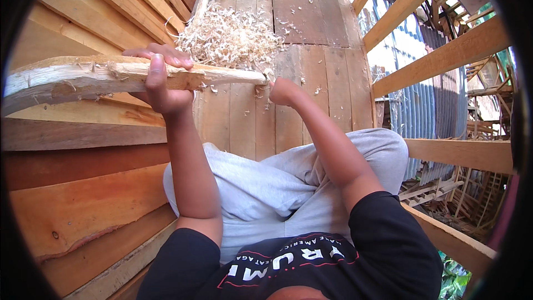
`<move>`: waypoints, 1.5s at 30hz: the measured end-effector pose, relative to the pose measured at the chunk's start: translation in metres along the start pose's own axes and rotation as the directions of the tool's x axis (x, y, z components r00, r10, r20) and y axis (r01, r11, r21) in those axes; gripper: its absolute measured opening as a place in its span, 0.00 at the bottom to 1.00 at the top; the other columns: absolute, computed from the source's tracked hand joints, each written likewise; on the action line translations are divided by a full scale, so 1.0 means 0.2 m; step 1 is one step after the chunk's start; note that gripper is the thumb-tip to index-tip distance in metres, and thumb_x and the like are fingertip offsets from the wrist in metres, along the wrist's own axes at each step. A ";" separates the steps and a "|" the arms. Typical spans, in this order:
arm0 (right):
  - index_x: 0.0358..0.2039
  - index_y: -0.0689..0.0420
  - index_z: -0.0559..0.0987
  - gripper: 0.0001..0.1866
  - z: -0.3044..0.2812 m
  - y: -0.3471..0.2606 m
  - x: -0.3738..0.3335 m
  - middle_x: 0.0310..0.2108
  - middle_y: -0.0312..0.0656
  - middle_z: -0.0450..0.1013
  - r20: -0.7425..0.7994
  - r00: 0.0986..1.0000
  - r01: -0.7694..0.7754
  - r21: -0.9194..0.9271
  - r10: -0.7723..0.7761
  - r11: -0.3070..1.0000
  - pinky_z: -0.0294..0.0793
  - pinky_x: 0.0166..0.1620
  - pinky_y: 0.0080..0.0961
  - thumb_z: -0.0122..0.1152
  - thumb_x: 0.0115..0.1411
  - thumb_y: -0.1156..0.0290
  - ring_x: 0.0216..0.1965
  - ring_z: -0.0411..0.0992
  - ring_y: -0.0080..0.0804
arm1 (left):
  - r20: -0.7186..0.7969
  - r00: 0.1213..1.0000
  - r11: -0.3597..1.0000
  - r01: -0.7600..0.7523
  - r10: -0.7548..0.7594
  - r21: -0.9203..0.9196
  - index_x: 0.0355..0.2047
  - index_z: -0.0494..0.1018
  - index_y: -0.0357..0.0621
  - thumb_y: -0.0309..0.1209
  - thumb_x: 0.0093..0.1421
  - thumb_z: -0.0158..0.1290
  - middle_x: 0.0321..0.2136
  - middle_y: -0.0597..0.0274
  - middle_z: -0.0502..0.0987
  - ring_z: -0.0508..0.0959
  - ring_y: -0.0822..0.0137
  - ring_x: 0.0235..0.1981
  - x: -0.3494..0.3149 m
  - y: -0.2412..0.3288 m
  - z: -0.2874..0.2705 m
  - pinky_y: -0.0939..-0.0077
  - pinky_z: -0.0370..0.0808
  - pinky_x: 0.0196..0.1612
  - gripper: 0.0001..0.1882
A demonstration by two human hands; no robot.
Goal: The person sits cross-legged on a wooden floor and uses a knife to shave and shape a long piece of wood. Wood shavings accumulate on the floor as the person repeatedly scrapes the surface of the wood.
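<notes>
A long, roughly hewn length of pale wood (72,80) runs across in front of me from the left rim to the middle, held above the floor. It is thick at the left and narrows toward its right end, with frayed fibres along its surface. My left hand (166,89) is wrapped round it, thumb on the near side and fingers over the far side. Close by the narrow end, my right hand (283,92) is closed in a fist. Whatever that fist grips, if anything, is hidden by the hand itself.
Curly wood shavings (230,36) lie heaped on the plank floor (336,78) beyond the wood. A plank wall (83,205) closes the left side. At the right stands a railing of wooden beams (444,55), with corrugated metal sheets (411,111) outside it. My crossed legs (261,180) fill the near floor.
</notes>
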State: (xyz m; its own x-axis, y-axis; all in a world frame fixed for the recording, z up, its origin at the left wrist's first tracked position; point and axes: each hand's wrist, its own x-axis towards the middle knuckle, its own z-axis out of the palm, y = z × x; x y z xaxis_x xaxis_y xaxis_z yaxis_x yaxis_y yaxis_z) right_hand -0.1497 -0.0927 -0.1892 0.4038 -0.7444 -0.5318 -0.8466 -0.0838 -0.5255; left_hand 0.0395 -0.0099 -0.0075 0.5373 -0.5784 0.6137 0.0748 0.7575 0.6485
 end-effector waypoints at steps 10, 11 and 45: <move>0.38 0.73 0.77 0.25 0.08 0.05 0.01 0.40 0.69 0.73 -0.023 0.999 0.029 -0.063 -0.030 0.998 0.71 0.50 0.47 0.40 0.67 0.60 0.45 0.72 0.63 | 0.038 0.999 0.998 0.004 -0.006 0.059 0.33 0.62 0.45 0.31 0.54 0.47 0.18 0.59 0.64 0.67 0.67 0.19 -0.01 0.02 -0.02 0.73 0.71 0.25 0.08; 0.38 0.73 0.77 0.25 0.06 0.03 0.02 0.40 0.69 0.73 -0.012 0.999 0.028 -0.054 -0.029 0.998 0.71 0.50 0.47 0.39 0.68 0.60 0.46 0.71 0.63 | 0.058 0.998 0.996 0.001 -0.006 0.094 0.33 0.62 0.46 0.33 0.55 0.46 0.19 0.60 0.63 0.66 0.67 0.20 -0.01 0.02 -0.02 0.72 0.70 0.26 0.07; 0.41 0.71 0.75 0.24 0.17 0.13 -0.07 0.39 0.65 0.75 -0.017 0.999 -0.043 -0.105 0.042 0.994 0.75 0.42 0.44 0.40 0.68 0.59 0.40 0.75 0.57 | 0.008 0.997 0.995 -0.077 0.076 0.058 0.32 0.62 0.41 0.25 0.52 0.50 0.16 0.59 0.68 0.70 0.69 0.15 -0.04 0.04 0.03 0.74 0.75 0.22 0.09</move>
State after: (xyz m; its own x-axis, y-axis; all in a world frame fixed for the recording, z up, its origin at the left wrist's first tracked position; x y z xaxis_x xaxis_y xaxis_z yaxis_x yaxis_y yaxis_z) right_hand -0.1652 -0.0629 -0.2179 0.3620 -0.7587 -0.5416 -0.8950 -0.1203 -0.4296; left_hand 0.0302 -0.0010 -0.0053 0.5351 -0.5212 0.6648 -0.0153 0.7809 0.6245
